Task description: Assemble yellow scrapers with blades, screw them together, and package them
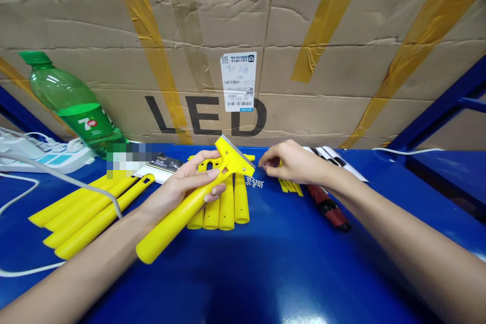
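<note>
My left hand is closed around the neck of a yellow scraper, whose head points up and to the right. A metal blade runs along the head's edge, and a screw sits at its lower corner. My right hand has its fingers curled together above some small yellow strips; whatever is at the fingertips is hidden. Small silver screws lie in a pile between my hands. Behind the held scraper, several yellow scraper handles lie side by side.
More yellow scrapers lie at left, beside a white cable and a power strip. A green soda bottle leans against the cardboard box. A red and black tool lies under my right forearm on the blue table.
</note>
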`<action>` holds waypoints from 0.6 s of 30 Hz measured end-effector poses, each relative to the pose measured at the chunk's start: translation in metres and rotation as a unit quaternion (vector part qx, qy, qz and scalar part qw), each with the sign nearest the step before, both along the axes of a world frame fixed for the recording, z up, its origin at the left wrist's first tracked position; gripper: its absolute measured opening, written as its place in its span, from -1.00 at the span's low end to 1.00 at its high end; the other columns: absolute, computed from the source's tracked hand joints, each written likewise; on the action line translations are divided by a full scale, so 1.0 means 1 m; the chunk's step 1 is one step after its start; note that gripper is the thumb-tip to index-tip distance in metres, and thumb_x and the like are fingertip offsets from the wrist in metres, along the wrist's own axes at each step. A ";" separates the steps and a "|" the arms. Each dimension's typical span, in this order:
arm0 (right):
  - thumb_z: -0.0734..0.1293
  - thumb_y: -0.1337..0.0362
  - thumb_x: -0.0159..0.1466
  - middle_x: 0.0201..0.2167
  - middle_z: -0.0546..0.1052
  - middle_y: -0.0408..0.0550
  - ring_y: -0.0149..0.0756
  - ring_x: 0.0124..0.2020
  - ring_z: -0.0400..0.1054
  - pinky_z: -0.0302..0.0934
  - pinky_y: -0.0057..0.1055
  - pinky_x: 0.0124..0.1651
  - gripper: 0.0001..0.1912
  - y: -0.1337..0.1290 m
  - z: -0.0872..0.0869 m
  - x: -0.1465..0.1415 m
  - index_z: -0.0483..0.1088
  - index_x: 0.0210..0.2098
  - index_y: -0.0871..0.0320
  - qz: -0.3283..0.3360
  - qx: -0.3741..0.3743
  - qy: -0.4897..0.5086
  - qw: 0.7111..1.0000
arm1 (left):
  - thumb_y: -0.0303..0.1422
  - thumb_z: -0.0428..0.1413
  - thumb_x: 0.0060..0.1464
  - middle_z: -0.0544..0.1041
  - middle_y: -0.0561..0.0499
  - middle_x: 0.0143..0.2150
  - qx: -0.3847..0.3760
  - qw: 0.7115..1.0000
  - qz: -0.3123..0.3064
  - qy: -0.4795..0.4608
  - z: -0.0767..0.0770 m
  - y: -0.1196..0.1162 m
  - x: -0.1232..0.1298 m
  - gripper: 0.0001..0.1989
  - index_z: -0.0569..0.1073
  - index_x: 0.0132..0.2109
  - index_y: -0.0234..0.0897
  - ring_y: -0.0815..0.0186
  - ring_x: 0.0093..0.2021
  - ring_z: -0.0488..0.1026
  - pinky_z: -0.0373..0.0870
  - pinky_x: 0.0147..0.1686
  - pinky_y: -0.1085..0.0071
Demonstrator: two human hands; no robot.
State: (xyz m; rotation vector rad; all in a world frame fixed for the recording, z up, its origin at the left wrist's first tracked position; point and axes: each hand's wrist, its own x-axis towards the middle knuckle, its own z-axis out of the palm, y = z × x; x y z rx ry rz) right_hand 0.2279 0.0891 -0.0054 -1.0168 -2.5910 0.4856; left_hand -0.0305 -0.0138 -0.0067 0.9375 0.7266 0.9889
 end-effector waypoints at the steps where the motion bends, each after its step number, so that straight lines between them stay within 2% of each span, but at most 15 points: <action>1: 0.38 0.42 0.17 -0.39 0.67 -0.04 -0.23 -0.37 0.50 0.31 -0.26 -0.22 -0.81 -0.004 0.003 0.003 0.65 -0.30 0.14 -0.016 -0.005 0.038 0.999 | -0.45 0.16 0.24 0.46 0.02 -0.46 0.000 1.000 -0.006 0.003 -0.001 0.000 0.001 -0.69 0.35 0.11 -0.21 0.44 -0.50 0.35 0.26 -0.40 0.54; 4: 0.46 0.24 0.21 -0.33 0.68 -0.04 -0.20 -0.32 0.53 0.37 -0.26 -0.22 -0.88 -0.018 0.010 0.010 0.64 -0.29 0.13 -0.055 -0.065 0.215 0.973 | -0.44 0.17 0.24 0.47 0.02 -0.45 -0.007 1.000 -0.028 0.013 -0.004 0.000 0.004 -0.66 0.33 0.12 -0.21 0.43 -0.50 0.35 0.26 -0.41 0.52; 7: 0.55 0.18 0.13 -0.37 0.67 -0.05 -0.20 -0.32 0.54 0.38 -0.29 -0.26 -0.83 -0.034 0.016 0.006 0.64 -0.33 0.12 -0.047 -0.112 0.332 0.936 | -0.41 0.20 0.22 0.47 0.03 -0.46 -0.006 0.999 -0.039 0.004 -0.008 -0.001 0.008 -0.62 0.31 0.14 -0.22 0.44 -0.53 0.33 0.21 -0.47 0.53; 9: 0.57 0.19 0.12 -0.35 0.68 -0.03 -0.19 -0.29 0.54 0.37 -0.28 -0.23 -0.85 -0.043 0.017 -0.002 0.64 -0.40 0.13 -0.023 -0.107 0.341 0.934 | -0.42 0.20 0.21 0.48 0.03 -0.46 -0.004 0.999 -0.035 -0.002 -0.009 -0.003 0.012 -0.60 0.30 0.15 -0.24 0.45 -0.54 0.32 0.19 -0.49 0.54; 12: 0.53 0.23 0.17 -0.33 0.67 -0.04 -0.22 -0.30 0.52 0.34 -0.30 -0.23 -0.90 -0.050 0.015 -0.015 0.65 -0.38 0.13 0.009 -0.080 0.342 0.936 | -0.42 0.17 0.24 0.49 0.03 -0.47 -0.022 0.999 -0.035 0.014 -0.007 -0.007 0.016 -0.64 0.31 0.14 -0.21 0.44 -0.53 0.34 0.21 -0.46 0.54; 18: 0.53 0.26 0.18 -0.35 0.64 -0.05 -0.27 -0.32 0.47 0.27 -0.35 -0.27 -0.93 -0.052 0.009 -0.024 0.64 -0.39 0.13 0.017 -0.059 0.352 0.934 | -0.38 0.20 0.23 0.49 0.05 -0.48 -0.011 0.999 -0.052 0.004 -0.010 -0.008 0.017 -0.70 0.36 0.07 -0.16 0.42 -0.54 0.35 0.22 -0.47 0.52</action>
